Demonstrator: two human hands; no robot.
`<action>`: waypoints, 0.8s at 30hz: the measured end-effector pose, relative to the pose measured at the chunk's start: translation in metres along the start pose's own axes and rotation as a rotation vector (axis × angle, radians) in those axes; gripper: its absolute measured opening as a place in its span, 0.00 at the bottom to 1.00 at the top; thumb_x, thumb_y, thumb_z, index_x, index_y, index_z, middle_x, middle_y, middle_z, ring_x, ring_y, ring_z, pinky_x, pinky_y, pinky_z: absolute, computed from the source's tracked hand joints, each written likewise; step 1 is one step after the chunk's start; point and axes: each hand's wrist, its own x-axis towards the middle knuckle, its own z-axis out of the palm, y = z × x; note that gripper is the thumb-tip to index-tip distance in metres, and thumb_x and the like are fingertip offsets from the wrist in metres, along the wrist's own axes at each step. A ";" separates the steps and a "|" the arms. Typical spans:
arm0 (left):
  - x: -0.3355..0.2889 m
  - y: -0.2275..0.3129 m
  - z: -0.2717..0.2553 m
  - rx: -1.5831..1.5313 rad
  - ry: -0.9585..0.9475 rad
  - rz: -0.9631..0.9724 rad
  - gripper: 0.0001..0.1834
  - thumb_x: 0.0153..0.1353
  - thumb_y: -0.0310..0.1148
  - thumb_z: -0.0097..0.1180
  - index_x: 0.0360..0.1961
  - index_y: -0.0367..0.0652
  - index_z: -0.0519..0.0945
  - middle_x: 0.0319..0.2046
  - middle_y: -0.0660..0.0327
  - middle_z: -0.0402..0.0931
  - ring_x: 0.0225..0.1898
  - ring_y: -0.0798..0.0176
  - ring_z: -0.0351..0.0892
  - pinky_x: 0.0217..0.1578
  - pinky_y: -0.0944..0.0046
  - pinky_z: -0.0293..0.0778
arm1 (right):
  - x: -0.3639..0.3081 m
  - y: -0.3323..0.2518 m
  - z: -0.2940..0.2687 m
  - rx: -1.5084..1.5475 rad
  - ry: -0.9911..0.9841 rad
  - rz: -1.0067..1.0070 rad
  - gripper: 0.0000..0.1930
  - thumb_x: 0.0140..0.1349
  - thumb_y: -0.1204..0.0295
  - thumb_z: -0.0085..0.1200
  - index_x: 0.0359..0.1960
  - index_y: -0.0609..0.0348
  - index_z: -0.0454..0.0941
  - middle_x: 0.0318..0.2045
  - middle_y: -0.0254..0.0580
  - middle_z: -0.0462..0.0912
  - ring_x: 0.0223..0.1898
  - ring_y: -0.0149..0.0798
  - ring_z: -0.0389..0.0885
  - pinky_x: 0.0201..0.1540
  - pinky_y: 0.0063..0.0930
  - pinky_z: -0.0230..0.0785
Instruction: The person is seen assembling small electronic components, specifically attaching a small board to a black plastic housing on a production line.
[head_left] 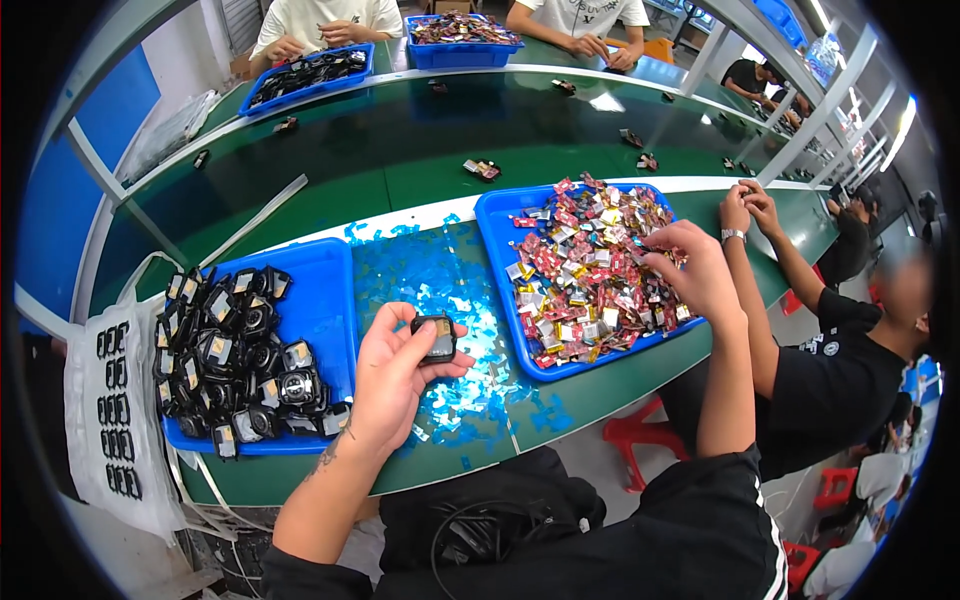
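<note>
My left hand is closed around a small black device housing with a rounded rectangular body, the thumb across its face. It is raised over the table between two blue trays. At the right tray, my right hand reaches in with thumb and fingertips drawn together at the heap of small red, yellow and silver parts. What the fingertips pinch is too small to make out. Left of my left hand, another blue tray holds a pile of similar black housings.
Shiny blue film scraps litter the green table. Beyond runs a green conveyor belt carrying scattered parts. White sheeting with rows of black pieces hangs at left. A co-worker sits close on my right, near a red stool; others work opposite.
</note>
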 end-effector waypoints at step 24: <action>-0.004 0.002 0.002 0.766 -0.020 0.523 0.25 0.53 0.27 0.65 0.54 0.39 0.77 0.49 0.59 0.65 0.45 0.66 0.71 0.43 0.68 0.74 | -0.012 -0.092 0.026 0.760 -0.235 0.036 0.06 0.59 0.80 0.57 0.37 0.66 0.79 0.35 0.37 0.82 0.33 0.25 0.79 0.36 0.18 0.71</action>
